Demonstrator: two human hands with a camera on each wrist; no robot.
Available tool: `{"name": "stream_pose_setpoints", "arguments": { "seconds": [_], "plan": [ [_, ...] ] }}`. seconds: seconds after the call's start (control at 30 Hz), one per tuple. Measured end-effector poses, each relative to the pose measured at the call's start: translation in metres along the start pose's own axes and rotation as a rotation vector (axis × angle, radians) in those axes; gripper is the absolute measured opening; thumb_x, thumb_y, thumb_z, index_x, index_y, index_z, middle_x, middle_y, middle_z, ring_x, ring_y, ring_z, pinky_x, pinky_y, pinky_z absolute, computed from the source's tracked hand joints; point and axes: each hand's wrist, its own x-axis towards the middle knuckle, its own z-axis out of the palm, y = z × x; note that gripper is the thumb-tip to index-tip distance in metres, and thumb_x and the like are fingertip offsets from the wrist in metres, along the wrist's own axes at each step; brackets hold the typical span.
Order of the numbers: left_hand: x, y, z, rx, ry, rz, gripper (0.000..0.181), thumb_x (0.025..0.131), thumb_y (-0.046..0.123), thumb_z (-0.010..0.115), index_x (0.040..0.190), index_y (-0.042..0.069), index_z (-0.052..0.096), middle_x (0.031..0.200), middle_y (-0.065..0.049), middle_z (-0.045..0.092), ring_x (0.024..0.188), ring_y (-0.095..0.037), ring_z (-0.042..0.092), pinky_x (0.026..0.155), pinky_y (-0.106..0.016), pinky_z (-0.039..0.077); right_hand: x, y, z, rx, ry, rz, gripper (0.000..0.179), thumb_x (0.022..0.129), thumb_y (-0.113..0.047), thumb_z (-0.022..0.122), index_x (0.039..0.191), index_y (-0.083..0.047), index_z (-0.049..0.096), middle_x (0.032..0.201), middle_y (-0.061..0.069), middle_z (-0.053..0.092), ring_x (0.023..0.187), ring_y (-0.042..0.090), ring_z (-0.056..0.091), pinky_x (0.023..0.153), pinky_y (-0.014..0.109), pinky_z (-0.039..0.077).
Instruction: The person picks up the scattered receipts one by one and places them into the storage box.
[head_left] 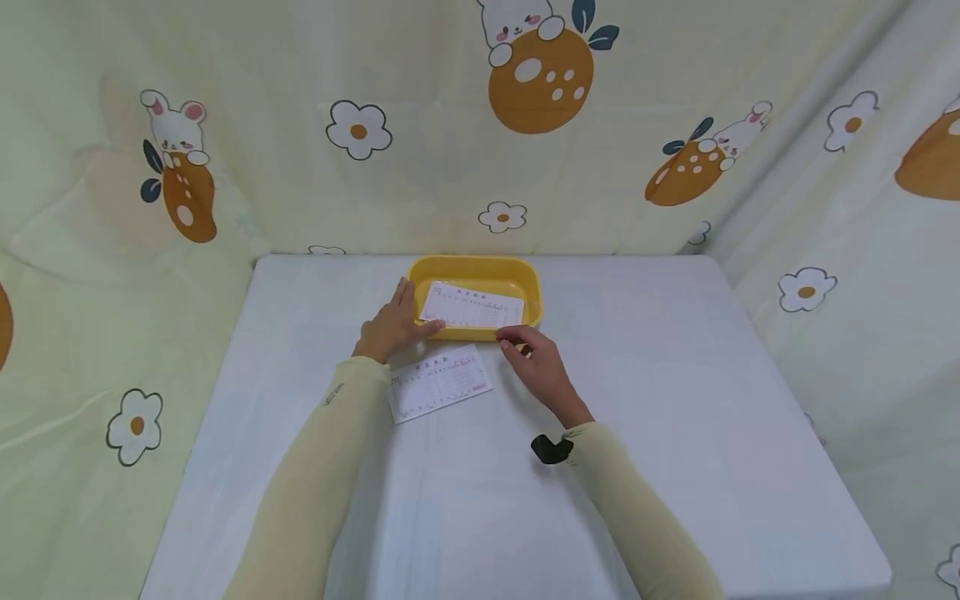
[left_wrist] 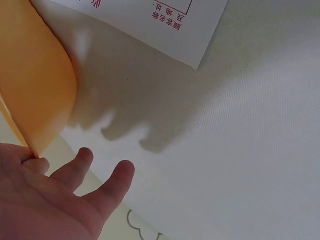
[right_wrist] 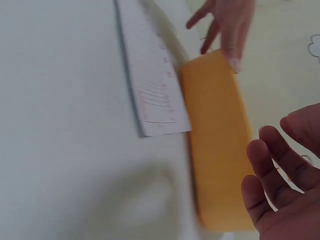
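A shallow yellow plastic tray [head_left: 532,292] stands at the table's back edge. Inside it lies a white printed receipt pad [head_left: 472,306]. A second receipt pad [head_left: 441,383] lies slantwise on the cloth in front. My left hand [head_left: 392,327] grips the tray's left front corner, thumb over the front rim; in the left wrist view its other fingers [left_wrist: 120,175] spread loosely away from the yellow wall [left_wrist: 45,75]. My right hand [head_left: 542,367] hovers by the right part of the front rim, its fingers [right_wrist: 277,175] loosely bent with nothing between them.
A white cloth covers the table [head_left: 675,433]. Behind and at both sides hangs a pale curtain [head_left: 420,192] printed with flowers and rabbits. A black band [head_left: 552,449] is on my right wrist.
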Motion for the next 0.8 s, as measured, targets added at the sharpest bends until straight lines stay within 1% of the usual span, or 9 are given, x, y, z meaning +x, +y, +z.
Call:
{"name": "stream_pose_setpoints", "arguments": {
  "seconds": [0.17, 0.3, 0.33, 0.4, 0.53, 0.6, 0.7, 0.8],
  "plan": [
    [-0.005, 0.0, -0.004, -0.013, 0.013, 0.019, 0.114, 0.1, 0.063, 0.066, 0.173, 0.013, -0.006, 0.18, -0.004, -0.009, 0.162, -0.035, 0.02, 0.12, -0.069, 0.029, 0.001, 0.012, 0.019, -0.038, -0.087, 0.079, 0.026, 0.108, -0.009, 0.062, 0.132, -0.002, 0.071, 0.121, 0.009, 0.071, 0.11, 0.027, 0.062, 0.094, 0.042, 0.052],
    [-0.009, 0.001, -0.005, -0.027, 0.023, 0.034, 0.113, 0.1, 0.063, 0.066, 0.173, 0.012, -0.004, 0.18, -0.006, -0.007, 0.161, -0.036, 0.022, 0.12, -0.07, 0.029, 0.008, 0.02, 0.03, -0.064, -0.163, 0.09, 0.03, 0.108, -0.008, 0.061, 0.136, 0.0, 0.069, 0.127, 0.011, 0.069, 0.114, 0.029, 0.061, 0.101, 0.046, 0.053],
    [-0.009, 0.002, -0.005, -0.031, 0.025, 0.035, 0.113, 0.1, 0.063, 0.066, 0.173, 0.012, -0.003, 0.18, -0.006, -0.006, 0.161, -0.036, 0.022, 0.12, -0.07, 0.029, 0.01, 0.022, 0.032, -0.089, -0.181, 0.083, 0.031, 0.108, -0.007, 0.06, 0.138, -0.001, 0.068, 0.13, 0.012, 0.069, 0.117, 0.028, 0.061, 0.104, 0.047, 0.052],
    [-0.009, 0.002, -0.004, -0.03, 0.028, 0.038, 0.112, 0.1, 0.062, 0.066, 0.173, 0.012, -0.003, 0.18, -0.007, -0.006, 0.161, -0.036, 0.022, 0.12, -0.07, 0.029, 0.014, 0.024, 0.037, -0.148, -0.217, 0.07, 0.034, 0.108, -0.006, 0.06, 0.141, -0.001, 0.067, 0.133, 0.013, 0.067, 0.117, 0.029, 0.059, 0.106, 0.047, 0.051],
    [-0.009, 0.003, -0.003, -0.031, 0.031, 0.04, 0.112, 0.1, 0.062, 0.065, 0.173, 0.011, -0.002, 0.18, -0.008, -0.005, 0.161, -0.036, 0.022, 0.12, -0.069, 0.029, 0.022, 0.022, 0.044, -0.3, -0.265, 0.021, 0.038, 0.107, -0.005, 0.059, 0.144, -0.001, 0.065, 0.136, 0.015, 0.065, 0.116, 0.031, 0.056, 0.107, 0.047, 0.048],
    [-0.009, 0.002, -0.003, -0.033, 0.031, 0.039, 0.112, 0.1, 0.063, 0.066, 0.173, 0.011, -0.002, 0.18, -0.007, -0.005, 0.161, -0.035, 0.021, 0.121, -0.069, 0.029, 0.024, 0.02, 0.047, -0.357, -0.277, 0.014, 0.038, 0.107, -0.006, 0.058, 0.145, -0.002, 0.065, 0.135, 0.016, 0.065, 0.115, 0.032, 0.055, 0.107, 0.047, 0.047],
    [-0.008, 0.002, -0.004, -0.041, 0.034, 0.037, 0.112, 0.1, 0.063, 0.066, 0.173, 0.012, -0.002, 0.18, -0.007, -0.005, 0.162, -0.035, 0.02, 0.121, -0.068, 0.028, 0.028, 0.019, 0.052, -0.407, -0.3, 0.035, 0.039, 0.109, -0.009, 0.058, 0.147, -0.003, 0.063, 0.135, 0.015, 0.064, 0.115, 0.03, 0.053, 0.108, 0.046, 0.046],
    [-0.007, 0.0, -0.003, -0.045, 0.036, 0.037, 0.112, 0.1, 0.062, 0.067, 0.173, 0.012, -0.002, 0.18, -0.006, -0.005, 0.162, -0.034, 0.02, 0.121, -0.069, 0.028, 0.03, 0.02, 0.057, -0.404, -0.315, 0.095, 0.04, 0.11, -0.011, 0.058, 0.149, -0.003, 0.06, 0.13, 0.013, 0.062, 0.113, 0.029, 0.052, 0.105, 0.043, 0.046]
  ]
}}
